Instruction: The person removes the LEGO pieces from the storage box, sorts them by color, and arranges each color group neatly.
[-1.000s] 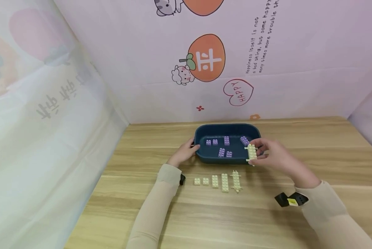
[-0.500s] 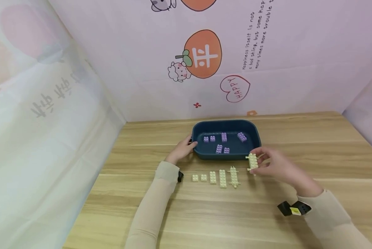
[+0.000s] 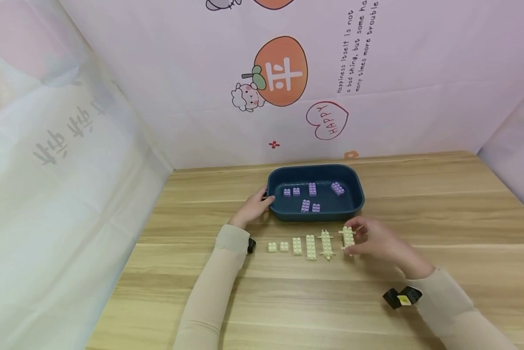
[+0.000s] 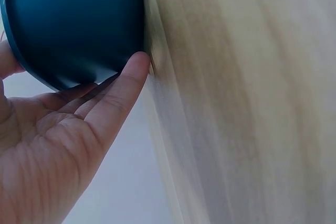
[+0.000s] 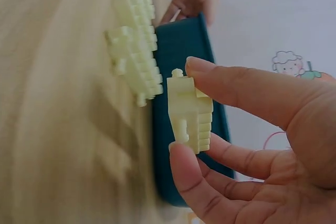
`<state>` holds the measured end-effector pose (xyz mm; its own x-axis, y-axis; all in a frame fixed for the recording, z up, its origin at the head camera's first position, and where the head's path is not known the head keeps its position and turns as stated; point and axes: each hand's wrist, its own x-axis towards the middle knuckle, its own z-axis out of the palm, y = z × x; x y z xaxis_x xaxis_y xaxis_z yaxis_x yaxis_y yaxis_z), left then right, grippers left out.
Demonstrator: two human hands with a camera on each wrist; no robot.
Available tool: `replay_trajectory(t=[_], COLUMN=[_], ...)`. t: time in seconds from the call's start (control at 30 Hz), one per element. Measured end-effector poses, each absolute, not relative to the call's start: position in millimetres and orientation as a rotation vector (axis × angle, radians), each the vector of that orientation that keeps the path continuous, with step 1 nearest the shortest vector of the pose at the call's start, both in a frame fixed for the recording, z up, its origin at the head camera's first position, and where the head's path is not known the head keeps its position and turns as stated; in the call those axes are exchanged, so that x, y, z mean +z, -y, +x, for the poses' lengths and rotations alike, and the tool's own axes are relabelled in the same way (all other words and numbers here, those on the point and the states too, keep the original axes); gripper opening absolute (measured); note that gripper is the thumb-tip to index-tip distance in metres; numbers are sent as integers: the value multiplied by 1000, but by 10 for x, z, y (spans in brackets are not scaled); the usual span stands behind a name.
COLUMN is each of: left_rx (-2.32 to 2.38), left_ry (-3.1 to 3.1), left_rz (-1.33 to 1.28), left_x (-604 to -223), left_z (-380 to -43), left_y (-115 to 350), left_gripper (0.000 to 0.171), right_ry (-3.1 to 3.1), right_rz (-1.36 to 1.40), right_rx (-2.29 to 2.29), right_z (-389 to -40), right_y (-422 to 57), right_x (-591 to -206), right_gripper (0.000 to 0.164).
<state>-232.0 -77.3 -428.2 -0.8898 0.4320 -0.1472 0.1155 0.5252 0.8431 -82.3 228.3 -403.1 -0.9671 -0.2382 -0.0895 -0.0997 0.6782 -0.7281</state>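
My left hand point(image 3: 251, 208) holds the left end of a dark blue plastic tray point(image 3: 358, 197). In the left wrist view its thumb is over the rim and its fingers point(image 4: 118, 95) lie along the outer wall. My right hand point(image 3: 377, 243) pinches a pale yellow toy brick with side pegs point(image 3: 348, 236) between thumb and fingers, in front of the tray's right end. In the right wrist view this pegged brick point(image 5: 190, 114) appears tilted. Left of it stands a longer pegged brick point(image 3: 326, 244), at the right end of a row.
More pale yellow bricks continue the row leftward: a long one point(image 3: 311, 247), a medium one point(image 3: 297, 246) and two small ones, such as this square brick point(image 3: 272, 247). Several purple bricks point(image 3: 312, 189) lie inside the tray. A printed cloth point(image 3: 200, 121) hangs behind the wooden table point(image 3: 288, 301).
My right hand has carried the pegged brick from over the tray's right front corner toward me, down beside the row. The left hand keeps its hold on the tray. The head view has shifted slightly.
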Motion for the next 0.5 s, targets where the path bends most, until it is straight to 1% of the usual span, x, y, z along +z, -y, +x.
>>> replay_trajectory(t=[0.5], left_rx=[1306], left_ry=[-2417], left_rz=[457], left_x=[-4247], left_z=[-2287], left_y=[788], left_gripper=[56], right_ry=[-2677], right_rz=[-277], right_rx=[-1195], right_z=[-817], right_y=[-2294], right_x=[-4221], right_gripper=[64])
